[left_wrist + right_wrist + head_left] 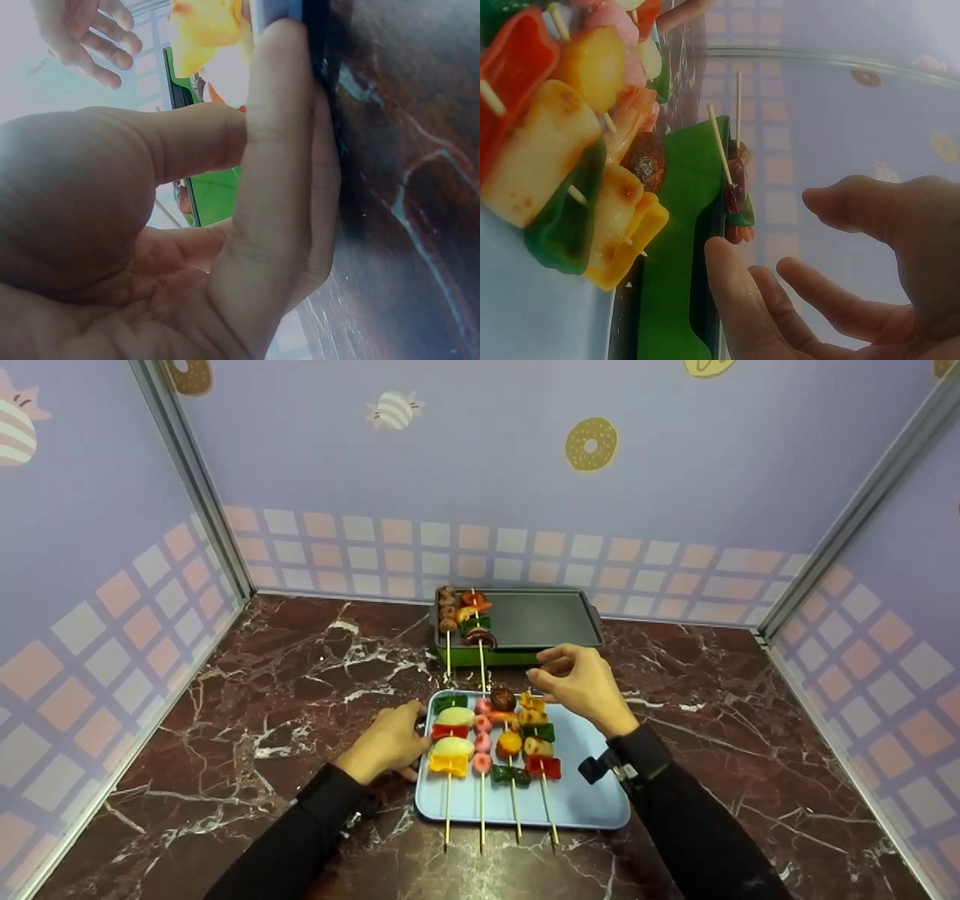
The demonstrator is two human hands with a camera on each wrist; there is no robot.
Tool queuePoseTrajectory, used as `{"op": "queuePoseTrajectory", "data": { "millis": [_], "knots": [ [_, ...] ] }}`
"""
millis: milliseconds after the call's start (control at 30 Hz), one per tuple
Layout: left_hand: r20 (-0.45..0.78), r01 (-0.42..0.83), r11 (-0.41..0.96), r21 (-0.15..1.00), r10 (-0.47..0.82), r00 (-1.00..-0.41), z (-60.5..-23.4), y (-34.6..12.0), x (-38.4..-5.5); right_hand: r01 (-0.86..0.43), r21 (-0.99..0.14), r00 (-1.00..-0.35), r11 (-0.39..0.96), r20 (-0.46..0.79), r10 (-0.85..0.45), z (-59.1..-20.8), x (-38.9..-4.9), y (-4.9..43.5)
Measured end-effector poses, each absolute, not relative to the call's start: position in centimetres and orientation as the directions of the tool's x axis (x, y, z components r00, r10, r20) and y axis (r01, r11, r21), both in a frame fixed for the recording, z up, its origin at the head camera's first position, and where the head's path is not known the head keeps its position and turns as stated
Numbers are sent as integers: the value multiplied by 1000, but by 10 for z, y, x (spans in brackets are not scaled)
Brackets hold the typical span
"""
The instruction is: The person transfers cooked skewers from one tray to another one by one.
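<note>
My left hand [388, 741] grips the left edge of the light blue tray [589, 810]; in the left wrist view its curled fingers [276, 142] meet the tray rim. Several toy food skewers lie side by side on the tray: one with green, red and yellow pieces [452, 748], a pink one [482, 742], one with a mushroom [503, 699], and one with a red pepper [543, 767] at its lower end. My right hand [581, 682] hovers over the tray's far right part, fingers apart and holding nothing, as the right wrist view also shows.
Behind the tray stands a green grill [510, 658] with a dark plate [540, 619]. Two skewers, one of brown balls [448, 607] and one of mixed vegetables [476, 622], lie on its left part, sticks toward me. Patterned walls enclose the marbled table [300, 697].
</note>
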State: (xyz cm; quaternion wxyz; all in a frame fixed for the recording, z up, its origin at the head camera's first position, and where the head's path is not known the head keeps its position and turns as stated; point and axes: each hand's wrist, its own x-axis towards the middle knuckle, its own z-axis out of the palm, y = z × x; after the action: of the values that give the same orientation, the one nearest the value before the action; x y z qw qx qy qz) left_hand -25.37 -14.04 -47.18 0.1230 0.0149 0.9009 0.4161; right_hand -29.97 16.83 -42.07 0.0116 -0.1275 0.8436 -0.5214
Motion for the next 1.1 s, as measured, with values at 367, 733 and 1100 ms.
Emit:
{"op": "queuePoseTrajectory", "data": {
  "millis": [367,733,1100],
  "knots": [
    [-220,-83,656,750,130,-967,-470,-140,-253,-195,-884,-969,424,107,-222,-422,-310,155],
    [-245,-114,636,763,121,-962,-470,-140,-253,-218,-813,-971,540,127,-201,-423,-320,137],
    [-233,-93,650,755,133,-963,-470,-141,-253,-284,-763,-958,581,196,-210,-427,-323,118]
  ]
}}
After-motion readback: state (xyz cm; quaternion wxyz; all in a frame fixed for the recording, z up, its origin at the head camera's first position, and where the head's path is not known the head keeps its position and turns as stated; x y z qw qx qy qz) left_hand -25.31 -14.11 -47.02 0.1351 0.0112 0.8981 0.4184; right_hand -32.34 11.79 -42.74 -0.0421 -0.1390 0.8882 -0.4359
